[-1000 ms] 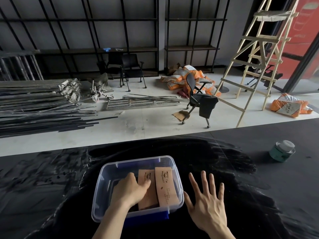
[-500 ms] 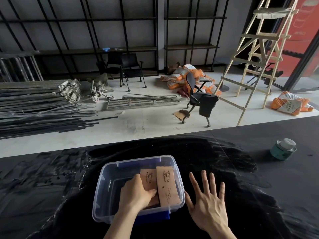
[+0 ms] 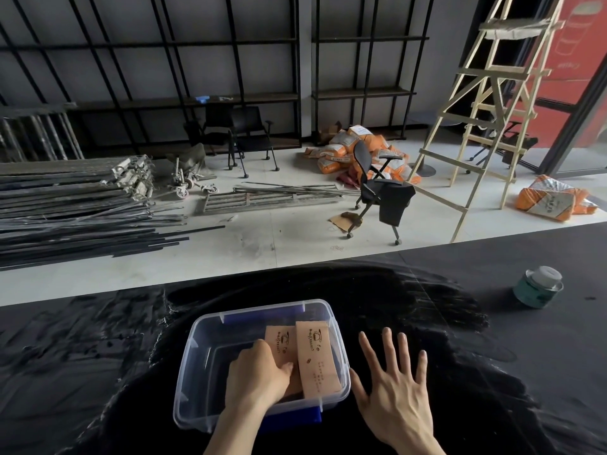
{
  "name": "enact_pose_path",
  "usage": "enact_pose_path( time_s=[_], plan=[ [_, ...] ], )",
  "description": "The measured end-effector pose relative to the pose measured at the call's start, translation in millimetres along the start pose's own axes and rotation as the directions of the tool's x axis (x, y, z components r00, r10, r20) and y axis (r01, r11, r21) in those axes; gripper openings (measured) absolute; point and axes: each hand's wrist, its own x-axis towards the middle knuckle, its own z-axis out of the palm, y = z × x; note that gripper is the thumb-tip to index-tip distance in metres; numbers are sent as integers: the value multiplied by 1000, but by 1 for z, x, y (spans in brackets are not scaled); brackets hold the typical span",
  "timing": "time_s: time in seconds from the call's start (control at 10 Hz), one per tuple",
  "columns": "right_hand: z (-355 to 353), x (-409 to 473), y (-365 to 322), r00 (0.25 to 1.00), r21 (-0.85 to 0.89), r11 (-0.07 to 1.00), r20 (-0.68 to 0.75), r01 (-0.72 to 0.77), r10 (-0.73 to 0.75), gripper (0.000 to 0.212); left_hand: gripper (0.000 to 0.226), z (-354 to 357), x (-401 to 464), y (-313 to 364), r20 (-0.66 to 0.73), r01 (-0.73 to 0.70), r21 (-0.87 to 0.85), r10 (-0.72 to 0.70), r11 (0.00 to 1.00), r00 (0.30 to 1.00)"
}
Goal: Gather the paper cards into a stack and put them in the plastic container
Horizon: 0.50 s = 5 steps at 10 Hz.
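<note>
A clear plastic container (image 3: 210,326) with blue handles sits on the black table in front of me. Inside it, toward its right side, lie tan paper cards (image 3: 317,356) printed with dark marks; one card leans up against the right wall, another lies beside it. My left hand (image 3: 258,377) reaches into the container, its fingers curled over the near end of the left cards. Just right of the container, my right hand (image 3: 395,392) rests flat on the table with fingers spread, holding nothing.
A small green tin (image 3: 538,287) with a pale lid stands on the table at the far right. Beyond the table's far edge is a floor with metal bars (image 3: 75,211), an office chair (image 3: 382,195), orange sacks and a wooden ladder (image 3: 486,113).
My left hand has slid slightly toward me and to the right along the cards inside the container. The right hand has stayed in place.
</note>
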Motion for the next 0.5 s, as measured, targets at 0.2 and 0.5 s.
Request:
enact_pose_path(
  time_s=[0.2, 0.5],
  plan=[
    [-7, -1, -1, 998, 6, 1000, 65, 6, -7, 87, 50, -1, -5, 2, -43, -38, 125, 44, 991, 998],
    [-48, 11, -5, 977, 85, 994, 207, -69, 50, 76, 71, -23, -27, -12, -206, -134, 265, 192, 955, 960]
  ],
)
